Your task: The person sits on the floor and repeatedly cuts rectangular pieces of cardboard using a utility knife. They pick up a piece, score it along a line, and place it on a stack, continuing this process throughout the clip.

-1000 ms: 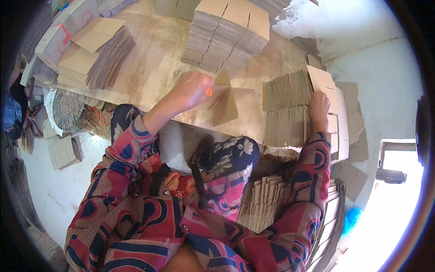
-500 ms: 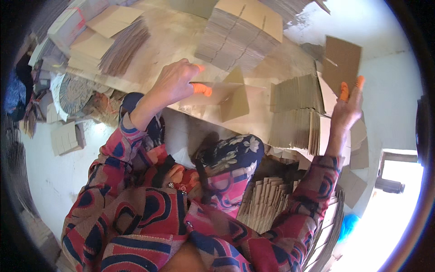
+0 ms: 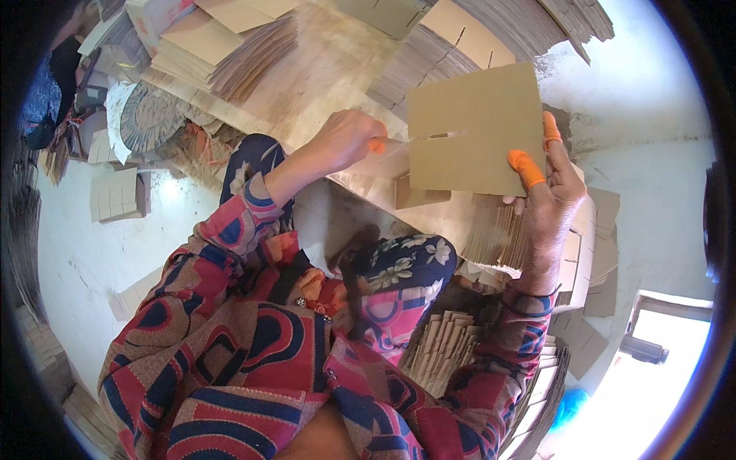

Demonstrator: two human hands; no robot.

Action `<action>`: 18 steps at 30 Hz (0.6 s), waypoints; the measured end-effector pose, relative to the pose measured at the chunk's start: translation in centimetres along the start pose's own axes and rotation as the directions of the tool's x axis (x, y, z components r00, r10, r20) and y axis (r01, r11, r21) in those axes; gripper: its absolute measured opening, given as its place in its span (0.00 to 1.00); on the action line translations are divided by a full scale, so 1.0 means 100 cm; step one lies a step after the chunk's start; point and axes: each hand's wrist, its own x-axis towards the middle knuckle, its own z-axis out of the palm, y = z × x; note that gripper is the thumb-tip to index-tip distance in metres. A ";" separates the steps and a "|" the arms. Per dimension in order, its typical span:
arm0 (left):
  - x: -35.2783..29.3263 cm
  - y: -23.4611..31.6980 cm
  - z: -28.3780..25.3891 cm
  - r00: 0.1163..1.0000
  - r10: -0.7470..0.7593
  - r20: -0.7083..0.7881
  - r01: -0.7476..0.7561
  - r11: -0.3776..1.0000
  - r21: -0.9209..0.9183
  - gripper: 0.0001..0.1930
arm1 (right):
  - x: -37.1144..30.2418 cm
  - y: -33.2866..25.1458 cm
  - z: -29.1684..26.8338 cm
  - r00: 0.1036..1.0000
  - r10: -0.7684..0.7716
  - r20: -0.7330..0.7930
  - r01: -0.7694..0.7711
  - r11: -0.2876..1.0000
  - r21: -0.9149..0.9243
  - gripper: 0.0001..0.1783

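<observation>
Where the left hand [image 3: 354, 142] is pinching: the strip [image 3: 393, 161] could be twisting loose, as the closed fingers [image 3: 376, 145] seem to be gripping only its left end.
Slit [image 3: 441, 136]: it could be catching or tearing if the card [image 3: 475, 115] is meeting the strip askew.
Right hand [image 3: 557, 182]: the card could be bending or pivoting, because these fingers are gripping only its right side.
Row [image 3: 492, 236]: it could be toppling if the right hand is knocking it.
Strip to fingers: it is reaching rightward from the left hand.
Card to fingers: it is standing above the tabletop [image 3: 314, 73], its lower right lying under the right thumb.
</observation>
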 end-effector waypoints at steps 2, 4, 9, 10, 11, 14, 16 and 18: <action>0.000 0.001 0.001 1.000 -0.003 0.001 0.003 1.000 -0.010 0.05 | 0.001 0.001 0.005 0.998 0.023 0.052 -0.020 0.999 -0.043 0.31; 0.000 0.003 0.001 0.999 -0.033 0.012 0.033 0.998 -0.044 0.06 | 0.000 -0.001 0.012 0.989 0.103 0.109 -0.089 0.988 -0.125 0.31; 0.002 0.008 0.005 1.000 -0.024 -0.014 0.023 0.998 -0.051 0.04 | 0.004 0.031 0.038 0.963 -0.101 0.250 0.173 0.943 -0.283 0.31; 0.002 0.008 0.005 0.999 -0.040 0.003 0.040 0.998 -0.049 0.04 | -0.002 0.029 0.045 0.959 0.049 0.281 0.029 0.963 -0.266 0.30; 0.004 0.009 0.004 0.999 -0.039 0.016 0.040 0.999 -0.028 0.05 | -0.003 0.036 0.048 0.953 -0.032 0.301 0.117 0.956 -0.270 0.31; 0.005 0.009 0.002 0.997 -0.059 0.043 0.059 0.998 0.017 0.07 | -0.007 0.044 0.063 0.927 -0.170 0.335 0.270 0.922 -0.279 0.33; 0.006 0.007 0.002 0.995 -0.085 0.042 0.085 0.996 0.009 0.07 | -0.007 0.043 0.065 0.923 -0.152 0.354 0.280 0.896 -0.345 0.35; 0.005 0.009 0.000 0.996 -0.076 0.038 0.077 0.997 -0.010 0.06 | -0.003 0.048 0.060 0.902 -0.165 0.400 0.347 0.828 -0.441 0.38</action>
